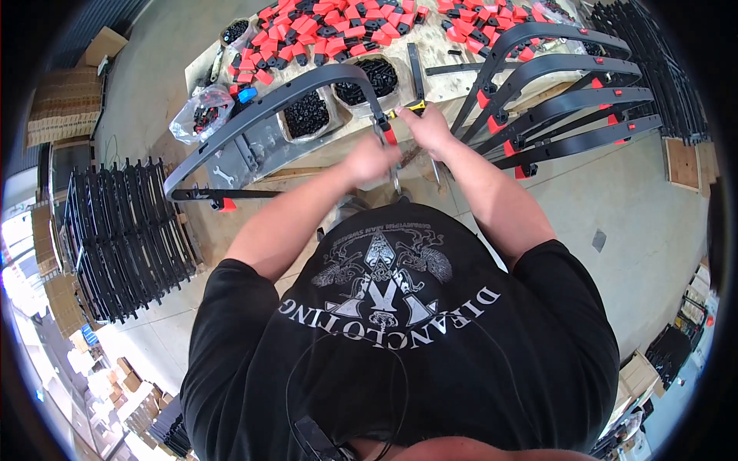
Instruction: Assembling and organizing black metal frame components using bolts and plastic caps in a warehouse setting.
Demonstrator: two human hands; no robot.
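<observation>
2 bare hands meet near the curved black bar frame with small red end pieces (pixel 284 97), which arches from 12 o'clock around to 10 o'clock, its end with a red piece just beside the left hand (pixel 373 161). Motion blurs that left hand at 12 o'clock: I cannot tell how far it is closed or what it grips. The right hand (pixel 427 127), at 1 o'clock, is closed on a yellow-and-black hand tool (pixel 416 107); the fingers cover part of it, so its exact kind is hard to make out. The person's black printed T-shirt (pixel 384 369) hides everything below the middle.

On the pale wooden table (pixel 453 80), 2 open, pale-walled containers hold many small black parts: the first container (pixel 337 119) sits at 11 o'clock, the second container (pixel 380 107) at 12 o'clock, both partly behind the frame. At 10 o'clock, a clear plastic bag (pixel 184 123) holds red and black pieces, blurred by its creases. A smaller bag (pixel 244 34) of dark parts stands at 11 o'clock. Loose red-and-black plastic pieces (pixel 330 31) heap up at 12 o'clock, cut off by the upper edge. A silver wrench (pixel 223 175) lies near 10 o'clock. 4 more curved black frames (pixel 596 97) overlap at 2 o'clock, partly hiding one another.
</observation>
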